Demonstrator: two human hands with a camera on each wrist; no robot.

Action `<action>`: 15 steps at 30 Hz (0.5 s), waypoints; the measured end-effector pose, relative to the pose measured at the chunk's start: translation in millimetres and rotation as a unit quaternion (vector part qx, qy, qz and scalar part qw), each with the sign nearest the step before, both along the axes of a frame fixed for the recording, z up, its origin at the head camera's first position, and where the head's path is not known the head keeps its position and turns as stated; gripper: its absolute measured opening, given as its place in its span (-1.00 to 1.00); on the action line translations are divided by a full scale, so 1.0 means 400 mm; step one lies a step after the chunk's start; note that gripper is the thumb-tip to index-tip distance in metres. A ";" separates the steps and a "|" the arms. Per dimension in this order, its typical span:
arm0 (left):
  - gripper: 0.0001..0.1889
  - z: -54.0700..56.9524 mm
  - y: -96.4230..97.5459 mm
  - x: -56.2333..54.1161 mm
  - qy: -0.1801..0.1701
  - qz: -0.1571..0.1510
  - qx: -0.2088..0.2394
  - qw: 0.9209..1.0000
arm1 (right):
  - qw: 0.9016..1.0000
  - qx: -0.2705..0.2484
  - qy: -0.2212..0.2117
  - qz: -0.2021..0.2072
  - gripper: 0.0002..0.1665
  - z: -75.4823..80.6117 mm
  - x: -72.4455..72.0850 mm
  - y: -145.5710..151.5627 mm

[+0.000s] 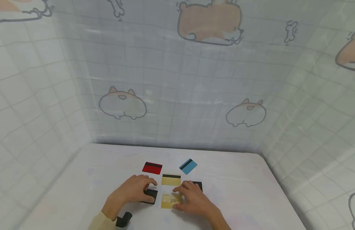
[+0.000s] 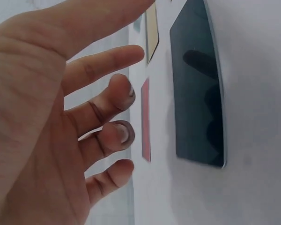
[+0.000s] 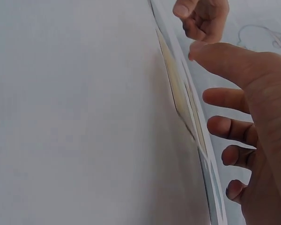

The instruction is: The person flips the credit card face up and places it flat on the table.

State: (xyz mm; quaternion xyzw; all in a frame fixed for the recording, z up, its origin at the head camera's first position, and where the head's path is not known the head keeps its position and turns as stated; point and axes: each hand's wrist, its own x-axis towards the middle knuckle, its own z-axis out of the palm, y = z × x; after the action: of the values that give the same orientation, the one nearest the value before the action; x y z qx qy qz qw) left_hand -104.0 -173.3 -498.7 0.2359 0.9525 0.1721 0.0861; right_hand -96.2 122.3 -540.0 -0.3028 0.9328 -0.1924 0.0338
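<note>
From the head: looks forward and down over the table (image 1: 237, 191), far enough back for 6 cards (image 1: 171, 180) and the curtain (image 1: 177, 70) beyond it. From the left wrist: looks low across the table, turned sideways, very close to the left hand (image 2: 47, 117); shares the black card (image 2: 194, 112) and red card (image 2: 146, 122) with the head view. From the right wrist: looks nearly edge-on across the table, close to the right hand (image 3: 269, 112); shares the left hand with the head view.
</note>
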 end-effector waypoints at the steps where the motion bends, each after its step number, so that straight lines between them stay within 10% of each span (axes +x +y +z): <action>1: -0.47 0.001 -0.007 0.000 -0.006 0.006 0.000 1.000 | 1.000 -0.001 0.000 0.003 -0.40 -0.001 -0.001 -0.009; 15: -0.38 0.015 -0.046 -0.014 -0.036 0.059 0.003 0.998 | 0.999 -0.010 0.024 0.024 -0.41 0.027 -0.014 -0.087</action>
State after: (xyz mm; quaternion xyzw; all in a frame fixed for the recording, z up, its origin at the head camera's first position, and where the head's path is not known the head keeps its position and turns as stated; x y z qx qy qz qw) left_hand -109.4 -191.5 -492.6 0.1729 0.9607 0.1881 0.1089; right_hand -101.6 87.6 -529.2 -0.3297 0.9239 -0.1936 0.0131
